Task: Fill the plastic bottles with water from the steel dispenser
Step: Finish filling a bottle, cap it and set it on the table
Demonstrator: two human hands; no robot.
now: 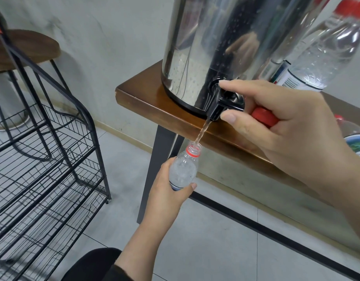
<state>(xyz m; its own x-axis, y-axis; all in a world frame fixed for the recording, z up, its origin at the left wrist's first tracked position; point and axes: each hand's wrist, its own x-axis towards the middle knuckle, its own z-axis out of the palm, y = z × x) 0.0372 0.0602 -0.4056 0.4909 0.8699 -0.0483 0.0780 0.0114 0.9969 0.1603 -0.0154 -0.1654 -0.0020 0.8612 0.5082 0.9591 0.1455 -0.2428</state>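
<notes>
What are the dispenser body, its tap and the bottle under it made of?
Dispenser body: polished steel, mirror reflections. Tap: black, matte, probably plastic. Bottle: clear thin plastic, see-through, red neck ring.

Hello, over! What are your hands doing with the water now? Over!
Left hand grips bottle under tap. Right hand works tap, holds red cap. Water streams in; nothing blocking.

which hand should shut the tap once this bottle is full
Right. The right hand already pinches the black tap, with a red cap tucked in it. The left hand grips the bottle under the stream.
</notes>
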